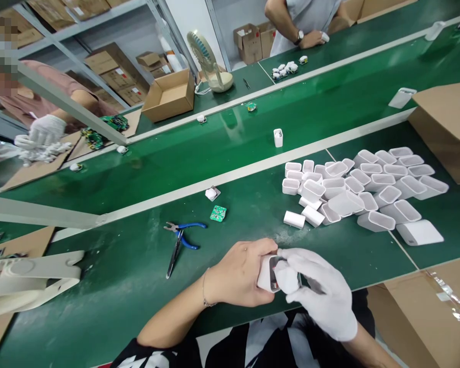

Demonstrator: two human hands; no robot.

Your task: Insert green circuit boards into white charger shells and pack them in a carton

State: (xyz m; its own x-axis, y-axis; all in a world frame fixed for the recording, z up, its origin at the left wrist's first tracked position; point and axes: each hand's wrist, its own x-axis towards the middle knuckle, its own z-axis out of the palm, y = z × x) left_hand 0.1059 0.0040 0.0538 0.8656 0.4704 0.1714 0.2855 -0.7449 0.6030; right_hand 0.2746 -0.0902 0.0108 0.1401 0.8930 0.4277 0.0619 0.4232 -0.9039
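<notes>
A long workbench covered in dark green matting [130, 276] fills the view. A glossy green conveyor belt [214, 143] runs along its middle between pale rails. Behind it stands a grey metal shelving rack loaded with brown cardboard cartons [111, 64]. A large brown cardboard box [448, 122] sits on the near right of the bench, and an open shallow cardboard box [168, 94] lies on the far side next to a cream desk fan [210, 64]. Two other people work across the belt, one with white-gloved hands [46, 130] at the left and one with a wristwatch [299, 37] at the top.

A heap of hollow white plastic shells [368, 191] lies on the near mat, just left of the large box. One more white shell [278, 137] stands alone on the belt. Blue-handled pliers [182, 240] lie on the mat with a small green circuit board [218, 213] just beside them.

At the near edge, above the mat, the bare left hand [239, 273] is curled around a white plastic shell with a rounded rectangular body [267, 273], thumb and fingers closed on it. The white-gloved right hand [322, 291] meets it from the right, its bent fingers pinching the shell's open end.
</notes>
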